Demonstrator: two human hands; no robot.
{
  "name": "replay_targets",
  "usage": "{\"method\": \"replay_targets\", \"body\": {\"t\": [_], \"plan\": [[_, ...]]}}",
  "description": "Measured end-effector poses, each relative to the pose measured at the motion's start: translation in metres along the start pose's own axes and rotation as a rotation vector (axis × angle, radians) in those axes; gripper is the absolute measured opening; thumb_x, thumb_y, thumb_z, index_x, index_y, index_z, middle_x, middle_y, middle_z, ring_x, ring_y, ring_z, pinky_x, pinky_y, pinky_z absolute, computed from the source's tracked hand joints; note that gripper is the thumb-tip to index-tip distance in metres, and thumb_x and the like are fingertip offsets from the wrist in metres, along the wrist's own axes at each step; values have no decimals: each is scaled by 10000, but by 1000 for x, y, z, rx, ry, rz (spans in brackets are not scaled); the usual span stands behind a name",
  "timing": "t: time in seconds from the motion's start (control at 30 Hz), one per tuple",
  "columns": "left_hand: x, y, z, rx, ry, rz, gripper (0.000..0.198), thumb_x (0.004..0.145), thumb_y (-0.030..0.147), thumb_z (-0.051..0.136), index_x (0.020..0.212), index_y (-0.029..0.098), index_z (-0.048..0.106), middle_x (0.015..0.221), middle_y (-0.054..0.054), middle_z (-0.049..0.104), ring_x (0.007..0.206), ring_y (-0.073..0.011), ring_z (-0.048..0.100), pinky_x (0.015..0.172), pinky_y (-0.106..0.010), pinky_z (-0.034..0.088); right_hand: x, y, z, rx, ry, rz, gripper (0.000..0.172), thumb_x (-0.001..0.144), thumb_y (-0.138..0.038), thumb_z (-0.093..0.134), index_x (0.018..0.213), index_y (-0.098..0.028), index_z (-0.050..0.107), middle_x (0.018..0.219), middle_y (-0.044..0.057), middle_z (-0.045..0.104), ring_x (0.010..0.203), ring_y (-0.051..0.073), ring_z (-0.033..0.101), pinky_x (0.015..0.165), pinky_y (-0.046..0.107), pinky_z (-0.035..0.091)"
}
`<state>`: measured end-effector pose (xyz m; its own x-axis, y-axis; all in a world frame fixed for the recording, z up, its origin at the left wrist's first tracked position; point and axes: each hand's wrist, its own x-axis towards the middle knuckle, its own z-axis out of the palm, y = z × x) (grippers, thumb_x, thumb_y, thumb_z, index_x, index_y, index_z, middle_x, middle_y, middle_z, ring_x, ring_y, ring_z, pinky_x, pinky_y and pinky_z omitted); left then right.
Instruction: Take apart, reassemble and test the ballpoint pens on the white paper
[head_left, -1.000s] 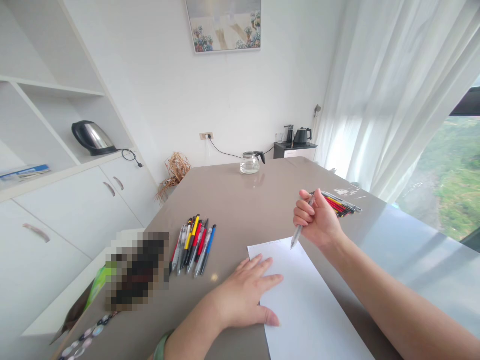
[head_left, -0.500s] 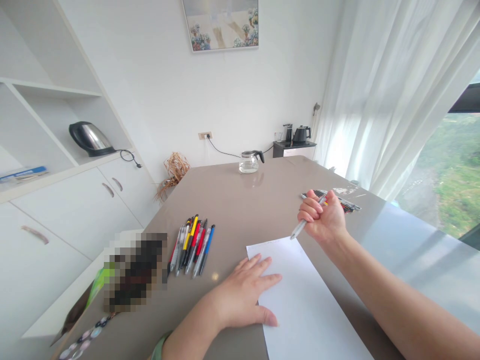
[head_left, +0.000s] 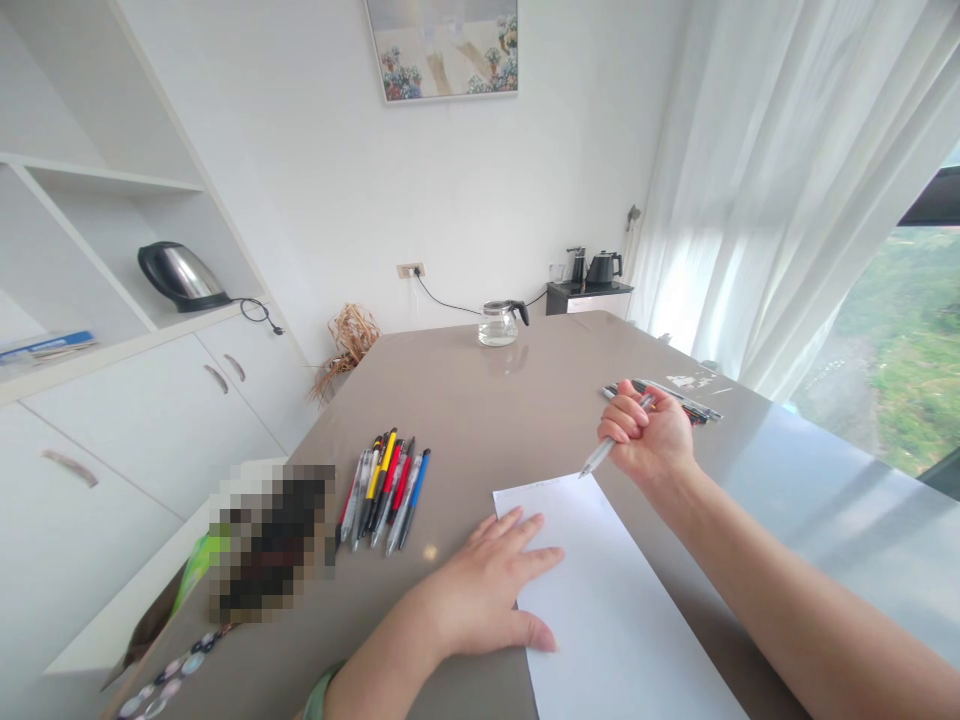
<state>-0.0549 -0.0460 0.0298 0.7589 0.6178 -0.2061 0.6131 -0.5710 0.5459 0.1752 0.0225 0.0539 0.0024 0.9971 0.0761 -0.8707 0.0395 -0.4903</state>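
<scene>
A white sheet of paper (head_left: 611, 600) lies on the brown table (head_left: 442, 400), with faint small marks along its far edge. My left hand (head_left: 510, 580) rests flat on the paper's left side, fingers spread. My right hand (head_left: 649, 430) is closed around a clear pen (head_left: 598, 457), whose tip points down at the far right corner of the paper; whether it touches I cannot tell. Left of the paper lies a group of pens (head_left: 386, 490) in red, yellow, blue and clear. Behind my right hand is another bunch of pens (head_left: 697, 408), partly hidden by it.
A glass pot (head_left: 497, 325) with a black handle stands on the far side of the table. Paper scraps (head_left: 690, 382) lie at the right. A blurred-out dark object (head_left: 274, 550) and a bead string (head_left: 169, 680) sit at the left edge.
Almost nothing differs: my right hand with the pen has shifted very slightly, and my left hand stays in place on the paper.
</scene>
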Motion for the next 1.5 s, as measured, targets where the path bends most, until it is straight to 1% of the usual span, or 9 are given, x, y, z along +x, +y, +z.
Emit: {"method": "replay_targets", "body": {"t": [0.2, 0.43, 0.67, 0.93, 1.07, 1.13, 1.27, 1.37, 1.5], "plan": [[0, 0, 1, 7, 0, 4, 723, 600, 552, 587, 1243, 324, 350, 1390, -35, 157, 1264, -286, 41, 1003, -476, 76, -1, 3, 0, 7, 39, 21, 418, 770, -553, 267, 676, -192, 457, 393, -80, 225, 323, 66, 219, 313, 206, 192], [-1, 0, 1, 16, 6, 3, 723, 598, 546, 593, 1241, 318, 357, 1387, -35, 171, 1262, -294, 55, 1003, -476, 83, 0, 3, -2, 11, 16, 11, 212, 777, -304, 329, 637, -193, 444, 379, -76, 220, 319, 67, 193, 312, 205, 182], [0, -1, 1, 3, 10, 10, 723, 595, 548, 593, 1241, 329, 351, 1389, -36, 164, 1264, -286, 50, 999, -479, 82, 2, 4, -4, -24, 23, 8, 369, 728, -541, 371, 680, -189, 470, 396, -84, 237, 319, 57, 219, 312, 201, 191], [-1, -2, 2, 42, 1, 9, 727, 610, 564, 569, 1254, 322, 332, 1392, -38, 146, 1265, -281, 43, 1003, -472, 83, 5, 4, -9, 21, 30, 17, 193, 747, -283, 332, 702, -190, 495, 383, -74, 232, 317, 71, 200, 305, 209, 185], [0, -1, 1, 40, -3, 8, 729, 608, 561, 572, 1254, 319, 334, 1391, -41, 149, 1264, -283, 47, 1002, -474, 89, 4, 5, -9, 8, 29, 14, 269, 746, -416, 378, 688, -185, 502, 389, -77, 255, 318, 64, 212, 293, 201, 200], [0, 0, 0, 39, -4, 5, 729, 609, 558, 574, 1254, 318, 333, 1391, -43, 150, 1264, -284, 45, 1002, -476, 90, 4, 6, -8, -30, 22, -1, 263, 729, -431, 447, 716, -179, 519, 404, -79, 299, 313, 50, 210, 285, 189, 207], [-1, 0, 0, 45, -5, 4, 724, 614, 555, 573, 1254, 315, 334, 1392, -45, 151, 1264, -289, 46, 1002, -479, 88, 8, 9, -5, -131, 18, -29, 149, 737, -198, 474, 860, -164, 552, 569, -34, 510, 341, 28, 314, 322, 162, 292], [-1, -1, 0, 55, -8, 12, 729, 613, 567, 566, 1256, 317, 328, 1394, -40, 146, 1265, -286, 43, 1006, -473, 87, 12, 16, -7, -200, 36, 122, 265, 782, -334, 389, 851, -152, 569, 646, 33, 568, 481, 95, 483, 437, 224, 406], [-2, -3, 1, 79, -13, 12, 735, 622, 592, 538, 1264, 321, 307, 1400, -37, 126, 1267, -273, 23, 1010, -463, 86, 11, 29, -14, -353, -14, 436, 512, 752, -580, 333, 842, -142, 583, 492, 8, 500, 407, 103, 437, 402, 240, 376]]}}
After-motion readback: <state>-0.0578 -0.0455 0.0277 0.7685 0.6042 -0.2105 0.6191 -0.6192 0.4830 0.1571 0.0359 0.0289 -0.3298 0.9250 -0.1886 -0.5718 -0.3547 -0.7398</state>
